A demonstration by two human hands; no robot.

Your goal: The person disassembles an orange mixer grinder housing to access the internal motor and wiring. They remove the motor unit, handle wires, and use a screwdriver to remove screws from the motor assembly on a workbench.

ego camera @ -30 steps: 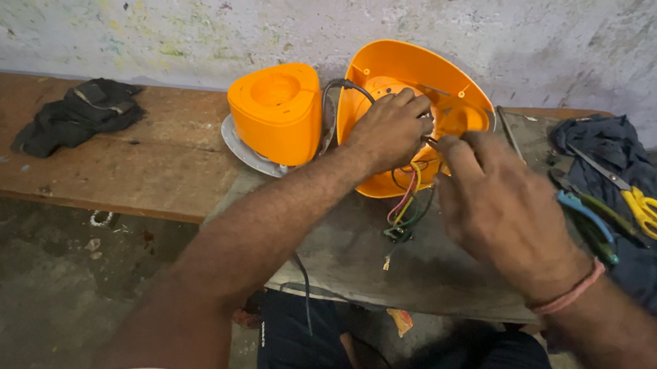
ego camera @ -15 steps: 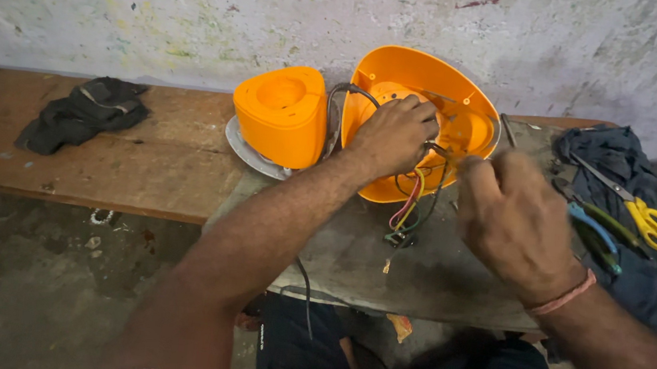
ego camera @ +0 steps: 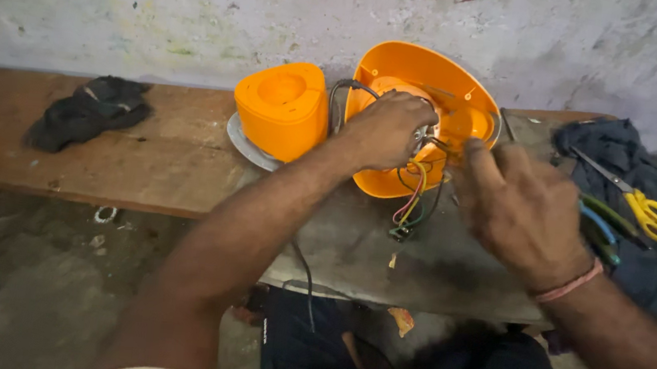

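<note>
An open orange plastic shell (ego camera: 466,93) lies tilted on a grey slab (ego camera: 355,243), its inside facing me. My left hand (ego camera: 386,130) rests inside the shell, fingers curled over a small metal part and wires. Red, yellow and dark wires (ego camera: 411,200) hang out of the shell down to a small connector. My right hand (ego camera: 519,207) hovers just right of the shell, fingers pinched near the wires; what it holds is hidden. A second orange housing (ego camera: 281,108) stands upright on a grey disc, left of the shell.
A wooden bench (ego camera: 146,159) runs along a stained white wall. A dark rag (ego camera: 87,109) lies at its left. A dark cloth (ego camera: 613,152) at the right carries yellow-handled scissors (ego camera: 655,216) and blue-green pliers (ego camera: 601,227). A black cable (ego camera: 305,274) drops over the slab's front edge.
The view has shifted slightly. My left hand stays in the shell, and my right hand has lifted a little beside the wires.
</note>
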